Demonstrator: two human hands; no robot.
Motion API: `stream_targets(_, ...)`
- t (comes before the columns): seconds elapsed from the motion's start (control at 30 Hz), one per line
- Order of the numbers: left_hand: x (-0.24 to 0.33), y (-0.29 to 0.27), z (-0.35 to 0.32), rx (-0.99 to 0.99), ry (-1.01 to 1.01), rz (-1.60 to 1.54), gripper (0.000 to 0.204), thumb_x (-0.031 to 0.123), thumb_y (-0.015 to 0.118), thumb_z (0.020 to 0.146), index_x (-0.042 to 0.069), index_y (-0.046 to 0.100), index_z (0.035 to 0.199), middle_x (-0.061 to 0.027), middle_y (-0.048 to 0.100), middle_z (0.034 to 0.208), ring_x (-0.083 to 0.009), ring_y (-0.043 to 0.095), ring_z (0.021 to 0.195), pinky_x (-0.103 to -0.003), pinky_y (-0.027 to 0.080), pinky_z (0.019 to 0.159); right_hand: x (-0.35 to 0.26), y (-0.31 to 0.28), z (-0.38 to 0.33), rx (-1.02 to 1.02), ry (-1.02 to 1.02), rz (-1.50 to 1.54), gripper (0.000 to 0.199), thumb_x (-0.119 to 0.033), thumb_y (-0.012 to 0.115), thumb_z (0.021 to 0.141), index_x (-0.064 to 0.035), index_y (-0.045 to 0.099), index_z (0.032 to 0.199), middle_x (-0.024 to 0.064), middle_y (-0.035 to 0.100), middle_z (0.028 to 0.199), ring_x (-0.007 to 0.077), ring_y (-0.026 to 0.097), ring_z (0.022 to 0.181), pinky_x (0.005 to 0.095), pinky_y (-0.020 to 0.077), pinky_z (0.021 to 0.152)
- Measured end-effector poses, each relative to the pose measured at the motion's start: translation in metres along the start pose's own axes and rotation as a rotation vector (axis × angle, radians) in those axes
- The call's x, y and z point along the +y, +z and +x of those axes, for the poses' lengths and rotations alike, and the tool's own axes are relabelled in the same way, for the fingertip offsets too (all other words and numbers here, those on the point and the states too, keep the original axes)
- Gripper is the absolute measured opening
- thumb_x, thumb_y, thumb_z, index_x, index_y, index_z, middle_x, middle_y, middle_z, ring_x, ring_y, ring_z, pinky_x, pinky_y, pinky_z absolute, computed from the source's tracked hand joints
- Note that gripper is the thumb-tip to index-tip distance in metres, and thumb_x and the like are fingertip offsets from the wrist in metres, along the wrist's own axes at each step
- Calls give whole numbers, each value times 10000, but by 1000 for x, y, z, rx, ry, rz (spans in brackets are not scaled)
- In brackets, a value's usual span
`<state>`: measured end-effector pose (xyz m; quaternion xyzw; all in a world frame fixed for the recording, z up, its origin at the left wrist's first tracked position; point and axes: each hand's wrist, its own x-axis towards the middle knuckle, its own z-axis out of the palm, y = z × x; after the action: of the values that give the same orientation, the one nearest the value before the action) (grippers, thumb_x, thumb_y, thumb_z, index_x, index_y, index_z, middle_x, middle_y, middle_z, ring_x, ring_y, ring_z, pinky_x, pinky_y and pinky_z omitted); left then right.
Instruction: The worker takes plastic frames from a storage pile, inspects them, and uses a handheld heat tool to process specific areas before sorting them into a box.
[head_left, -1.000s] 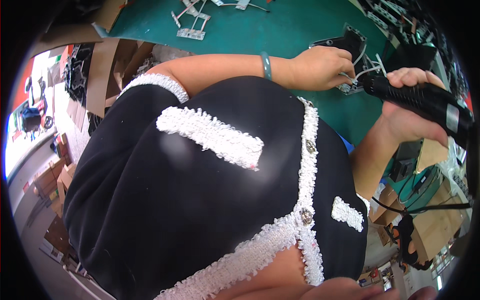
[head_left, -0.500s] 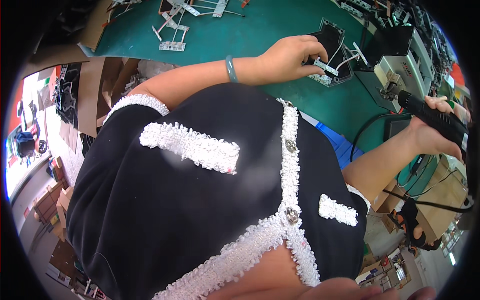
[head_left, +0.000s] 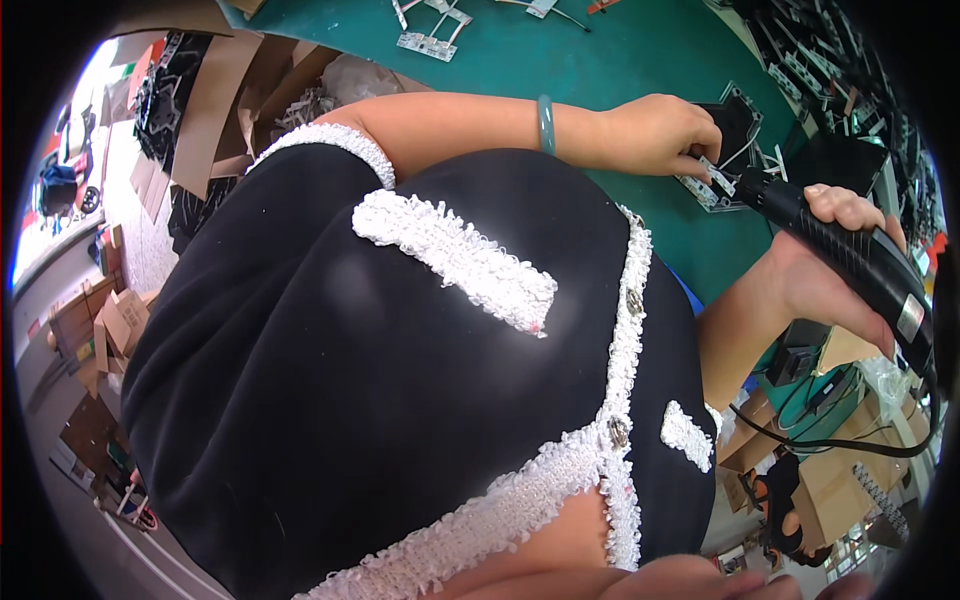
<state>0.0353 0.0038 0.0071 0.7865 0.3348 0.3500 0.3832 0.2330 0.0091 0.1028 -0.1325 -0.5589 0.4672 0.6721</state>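
Note:
My left hand (head_left: 665,135) has its thumb and fingers pinched on a small white circuit-board strip (head_left: 718,184), which sits at the near side of a black angular housing (head_left: 743,112). Thin wires run from the strip across the housing. My right hand (head_left: 805,272) is wrapped round a black electric screwdriver (head_left: 850,250), tilted with its nose toward the strip. The nose is close by my left fingertips; whether the bit touches a screw is too small to tell.
More wired white strips (head_left: 428,46) lie at the far left of the green table (head_left: 590,60). Black housings with white strips are heaped at the far right (head_left: 805,75). A black cord (head_left: 860,445) loops below my right hand. Cardboard boxes (head_left: 205,110) stand at left.
The screwdriver has moved left, away from the grey metal box, and its nose is now beside the strip. My left hand still pinches the strip. The view has shifted.

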Motion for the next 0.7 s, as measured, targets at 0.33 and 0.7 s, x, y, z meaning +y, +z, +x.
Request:
stream_targets(0.33,-3,3,-2,-18,12,-7,241,261,720,794,48,657,886,-75,644,835,-240,633,839,-359,500,738,15,10,-3,49,31,5,1155,-943,213,626,35,491,1174,168,600,768,278,579,605,427,527,595)
stream_targets(0.7,-11,-1,-1,130,166,22,156,163,715,744,53,612,785,-115,576,761,-318,576,770,-425,465,674,28,53,10,-94,13,-205,1021,-874,428,627,43,469,1073,141,564,708,225,566,543,337,524,520)
